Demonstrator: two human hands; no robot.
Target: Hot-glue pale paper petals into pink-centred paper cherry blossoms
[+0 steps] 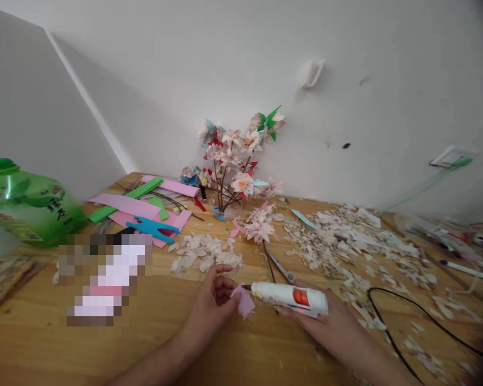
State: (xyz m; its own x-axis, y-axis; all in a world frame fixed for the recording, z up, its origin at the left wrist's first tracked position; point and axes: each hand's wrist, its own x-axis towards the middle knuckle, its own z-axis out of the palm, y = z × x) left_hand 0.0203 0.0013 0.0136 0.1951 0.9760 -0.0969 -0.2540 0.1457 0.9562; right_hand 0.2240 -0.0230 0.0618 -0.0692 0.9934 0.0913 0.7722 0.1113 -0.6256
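Note:
In the head view, my left hand [215, 297] pinches a small piece of pink crepe paper [246, 303] with a fringed lower edge. My right hand [326, 321] is wrapped round a white hot glue gun [279, 295] with an orange panel and a small red light. The gun's nozzle points left and meets the top of the pink paper, or lies just in front of it. Beyond my hands lie a pair of scissors [280, 264], a finished pale flower [260, 228] and a heap of whitish petals [207, 252].
Several handmade flowers on twigs [231, 155] stand by the wall. Coloured paper strips [123, 206] and a green bottle [32, 206] are at the left. Petal scraps [338, 241] cover the table's right side, where a black cable [418, 303] curves. A blurred patch [108, 281] hides something.

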